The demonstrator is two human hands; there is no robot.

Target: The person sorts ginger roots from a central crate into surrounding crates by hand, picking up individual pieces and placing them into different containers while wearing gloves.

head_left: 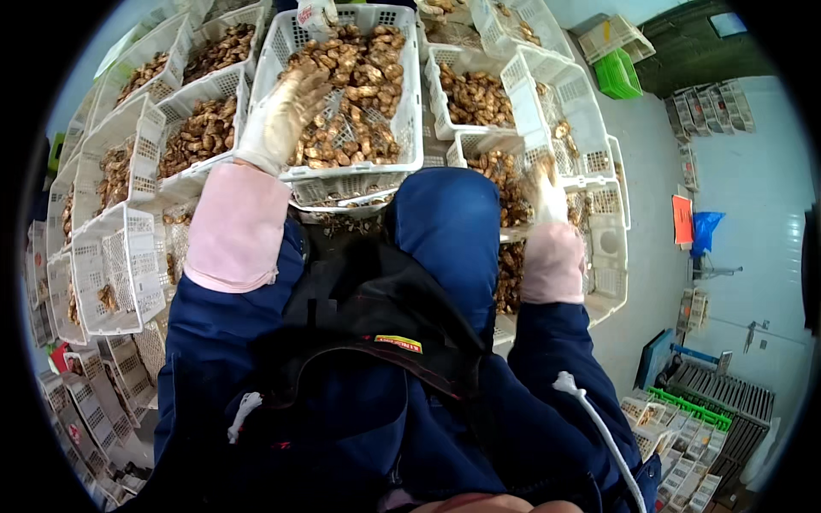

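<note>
My left hand, in a pale glove with a pink cuff, reaches over the left side of a large white perforated crate. Its fingers are apart and nothing shows in them, above brown, knobbly mushrooms heaped in that crate. On the right, my right hand, gloved too, is over the edge of a smaller crate of mushrooms, beside a tilted white crate. Motion smears its fingers, so what they hold, if anything, is unclear.
White crates of mushrooms crowd the left side and the right. Another person's gloved hand is at the large crate's far edge. A green crate stands far right; stacked crates stand low right. My blue-clad knee nearly meets the large crate.
</note>
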